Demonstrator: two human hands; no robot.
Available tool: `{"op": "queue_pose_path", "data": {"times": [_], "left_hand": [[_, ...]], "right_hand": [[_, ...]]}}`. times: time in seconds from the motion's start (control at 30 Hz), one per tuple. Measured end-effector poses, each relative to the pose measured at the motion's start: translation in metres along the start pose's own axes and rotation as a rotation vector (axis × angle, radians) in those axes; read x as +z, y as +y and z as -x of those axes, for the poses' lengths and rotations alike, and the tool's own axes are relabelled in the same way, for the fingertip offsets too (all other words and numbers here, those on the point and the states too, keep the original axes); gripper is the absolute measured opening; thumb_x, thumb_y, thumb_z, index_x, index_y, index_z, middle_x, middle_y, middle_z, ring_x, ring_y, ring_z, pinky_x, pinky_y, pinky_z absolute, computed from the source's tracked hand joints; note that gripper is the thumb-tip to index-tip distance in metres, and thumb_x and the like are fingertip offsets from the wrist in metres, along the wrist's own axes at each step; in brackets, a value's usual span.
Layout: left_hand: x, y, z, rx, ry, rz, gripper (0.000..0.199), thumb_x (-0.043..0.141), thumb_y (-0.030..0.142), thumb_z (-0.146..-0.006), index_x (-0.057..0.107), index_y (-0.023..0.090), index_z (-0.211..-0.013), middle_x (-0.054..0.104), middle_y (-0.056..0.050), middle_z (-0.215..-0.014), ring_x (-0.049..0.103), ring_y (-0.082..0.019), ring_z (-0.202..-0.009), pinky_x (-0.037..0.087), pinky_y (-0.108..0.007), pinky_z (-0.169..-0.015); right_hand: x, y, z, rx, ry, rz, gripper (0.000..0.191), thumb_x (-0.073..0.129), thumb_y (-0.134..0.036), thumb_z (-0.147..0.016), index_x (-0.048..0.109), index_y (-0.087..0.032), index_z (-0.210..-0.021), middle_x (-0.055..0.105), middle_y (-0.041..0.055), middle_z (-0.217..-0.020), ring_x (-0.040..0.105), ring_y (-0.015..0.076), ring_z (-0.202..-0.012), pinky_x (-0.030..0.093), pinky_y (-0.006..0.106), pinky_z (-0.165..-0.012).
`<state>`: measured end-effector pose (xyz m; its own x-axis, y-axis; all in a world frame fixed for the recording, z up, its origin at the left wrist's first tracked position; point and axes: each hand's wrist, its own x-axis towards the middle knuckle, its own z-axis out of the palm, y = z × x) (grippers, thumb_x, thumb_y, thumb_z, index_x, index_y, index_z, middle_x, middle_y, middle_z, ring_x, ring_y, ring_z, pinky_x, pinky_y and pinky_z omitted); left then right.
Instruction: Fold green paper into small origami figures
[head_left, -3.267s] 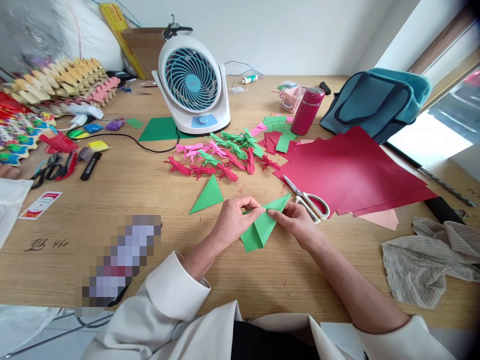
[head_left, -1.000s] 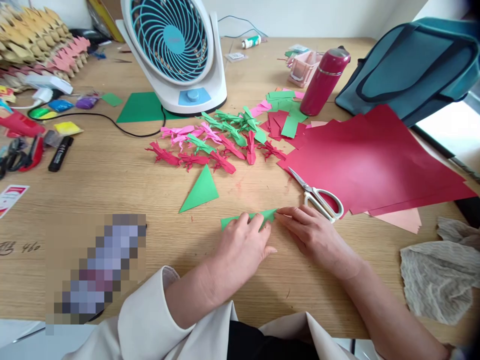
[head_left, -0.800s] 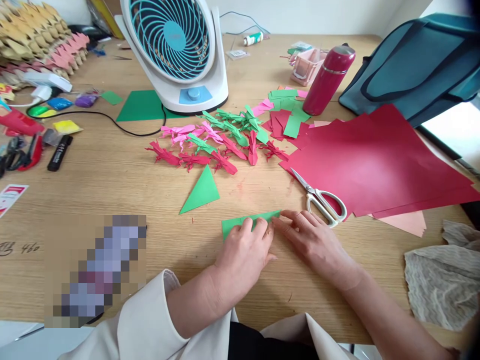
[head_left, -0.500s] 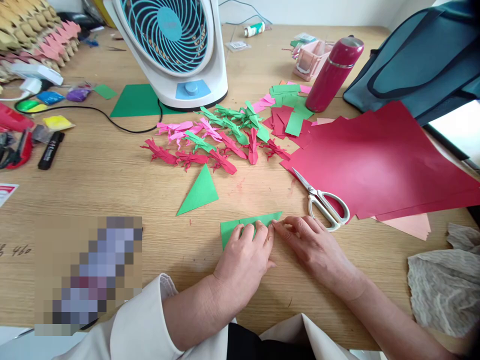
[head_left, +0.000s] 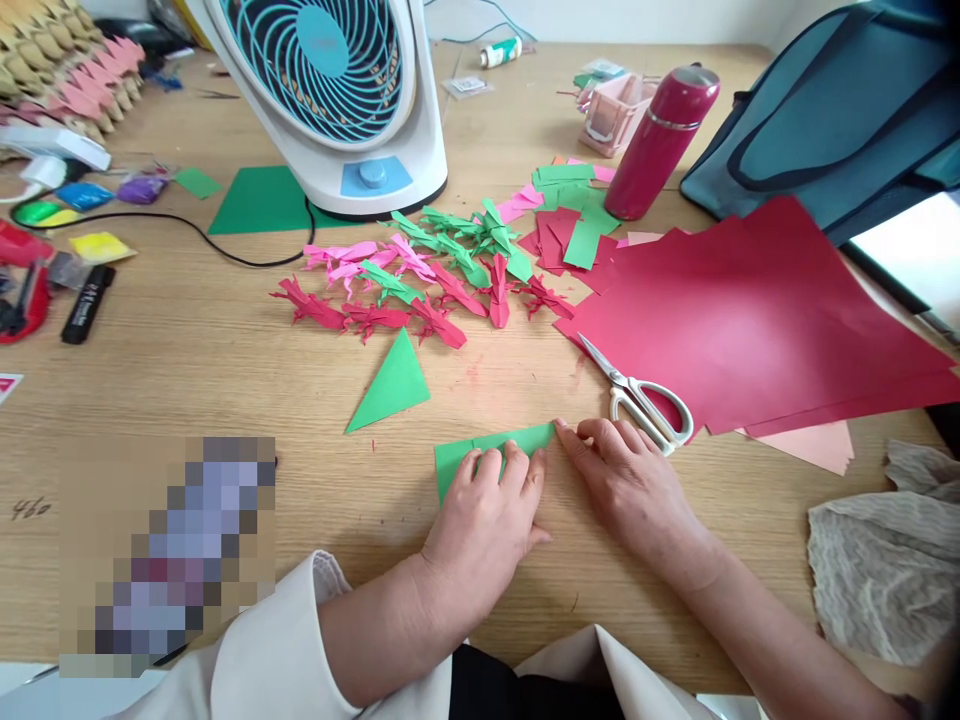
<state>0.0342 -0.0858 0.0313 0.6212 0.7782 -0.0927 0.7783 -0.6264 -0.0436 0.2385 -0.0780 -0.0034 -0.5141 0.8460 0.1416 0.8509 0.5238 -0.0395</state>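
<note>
Pale table (head_left: pixel 300 400) before me, head view: the green paper (head_left: pixel 454 462) lies on it, half under my left hand (head_left: pixel 484 512), fingers slightly spread, probably to keep it flat. My right hand (head_left: pixel 626 480) bunches at its right corner, perhaps to steady it; whether it pinches I cannot tell. Scissors (head_left: pixel 618 379) lie just beside, handles my way

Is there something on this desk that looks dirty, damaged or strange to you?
Reddish smudges mark the tabletop right of the green triangle, and a handwritten "460" sits at left: both look odd on plain wood.
</note>
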Motion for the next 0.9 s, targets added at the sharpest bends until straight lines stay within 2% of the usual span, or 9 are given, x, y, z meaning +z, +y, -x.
{"op": "queue_pose_path", "data": {"times": [0.2,0.3,0.37,0.47,0.57,0.8,0.9], "left_hand": [[-0.009,-0.006,-0.005,-0.021,-0.049,0.083,0.066,0.069,0.060,-0.079,0.058,0.021,-0.131,0.062,-0.008,-0.109,0.055,-0.026,-0.096,0.047,-0.041,-0.082],[-0.010,-0.007,-0.006,-0.020,-0.049,0.093,0.067,0.070,0.059,-0.078,0.058,0.021,-0.132,0.061,-0.008,-0.108,0.055,-0.026,-0.097,0.048,-0.041,-0.081],[-0.008,-0.007,-0.005,-0.016,-0.038,0.089,0.069,0.071,0.058,-0.078,0.056,0.020,-0.134,0.061,-0.009,-0.109,0.055,-0.027,-0.098,0.048,-0.042,-0.081],[-0.006,-0.007,-0.004,-0.010,-0.021,0.081,0.067,0.072,0.057,-0.077,0.057,0.019,-0.130,0.060,-0.009,-0.109,0.055,-0.027,-0.099,0.048,-0.043,-0.083],[-0.004,-0.006,-0.001,-0.004,0.004,0.086,0.063,0.072,0.056,-0.077,0.059,0.018,-0.126,0.060,-0.010,-0.110,0.055,-0.028,-0.100,0.046,-0.043,-0.087],[-0.001,-0.006,0.005,-0.003,0.043,0.130,0.054,0.072,0.052,-0.079,0.061,0.016,-0.117,0.063,-0.011,-0.110,0.058,-0.029,-0.102,0.045,-0.045,-0.094],[0.000,-0.014,0.010,0.026,0.080,0.190,0.040,0.062,0.045,-0.090,0.061,0.016,-0.118,0.066,-0.010,-0.113,0.060,-0.027,-0.106,0.042,-0.048,-0.101]], "right_hand": [[-0.001,0.001,-0.002,-0.005,0.005,-0.022,0.044,0.044,-0.011,-0.095,0.050,-0.013,-0.139,0.060,0.0143,-0.106,0.053,0.0267,-0.089,0.050,0.042,-0.077],[-0.002,0.000,-0.002,-0.016,0.043,-0.053,0.044,0.043,-0.011,-0.096,0.052,-0.013,-0.138,0.061,0.0160,-0.108,0.055,0.0279,-0.090,0.051,0.044,-0.077],[-0.003,-0.002,-0.004,-0.056,0.082,-0.148,0.046,0.041,-0.011,-0.096,0.049,-0.015,-0.141,0.061,0.0167,-0.115,0.057,0.0288,-0.096,0.052,0.046,-0.080],[-0.003,-0.009,-0.011,-0.118,0.096,-0.405,0.053,0.040,-0.007,-0.096,0.041,-0.019,-0.147,0.059,0.0150,-0.127,0.057,0.0272,-0.110,0.051,0.046,-0.092],[-0.003,-0.016,-0.021,-0.116,0.111,-0.611,0.054,0.038,-0.004,-0.094,0.040,-0.018,-0.147,0.061,0.0140,-0.126,0.058,0.0238,-0.113,0.050,0.042,-0.096],[-0.003,-0.022,-0.037,-0.170,0.073,-0.665,0.039,0.046,-0.006,-0.093,0.055,-0.012,-0.130,0.066,0.0140,-0.118,0.060,0.0237,-0.109,0.049,0.042,-0.097],[-0.001,-0.021,-0.042,-0.172,0.073,-0.685,0.032,0.046,-0.003,-0.090,0.063,-0.014,-0.116,0.067,0.0127,-0.112,0.060,0.0226,-0.104,0.050,0.040,-0.094]]}}
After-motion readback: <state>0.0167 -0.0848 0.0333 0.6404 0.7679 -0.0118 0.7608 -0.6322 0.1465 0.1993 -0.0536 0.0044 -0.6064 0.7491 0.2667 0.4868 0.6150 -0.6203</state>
